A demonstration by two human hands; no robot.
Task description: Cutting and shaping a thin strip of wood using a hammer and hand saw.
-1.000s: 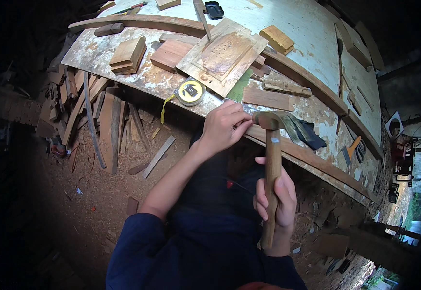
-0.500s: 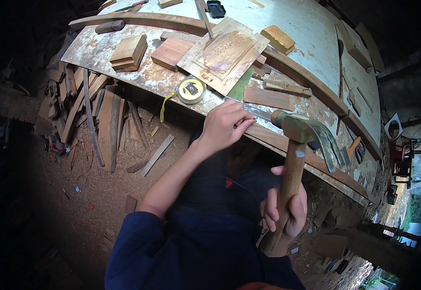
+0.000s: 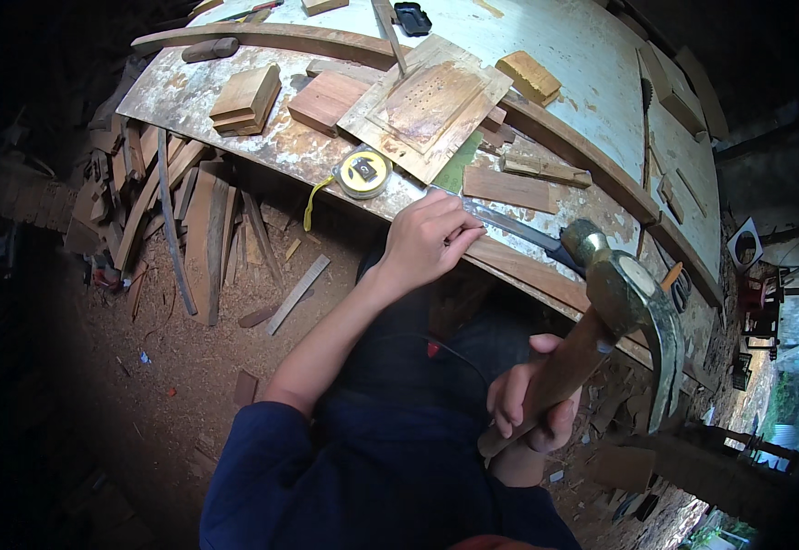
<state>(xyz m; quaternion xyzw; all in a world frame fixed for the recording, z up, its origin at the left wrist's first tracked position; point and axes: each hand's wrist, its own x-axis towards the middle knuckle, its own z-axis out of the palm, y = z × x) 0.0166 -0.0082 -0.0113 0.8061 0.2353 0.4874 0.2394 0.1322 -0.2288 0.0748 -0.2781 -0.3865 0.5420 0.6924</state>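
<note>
- The right hand (image 3: 512, 394) is gripping the hammer (image 3: 599, 332), its fingers wrapping around the wooden handle.
- The hammer is hanging in the air in front of the table's (image 3: 592, 69) near edge, well apart from the left hand (image 3: 425, 240).
- Its metal head is looking worn and blotchy, shining dully in grey and yellowish tones; the round face is pointing toward the table and the curved claw is bending down to the right.
- Its brown handle is slanting down toward the person's body and showing a small pale mark near the head.
- The left hand is resting at the table edge, thumb and forefinger pressing together; anything between them is too small to tell.
- A long grey tool (image 3: 509, 226) with a dark end is lying just beside the left hand.
- A yellow-faced tape measure (image 3: 363, 171) is sitting near the left hand.
</note>
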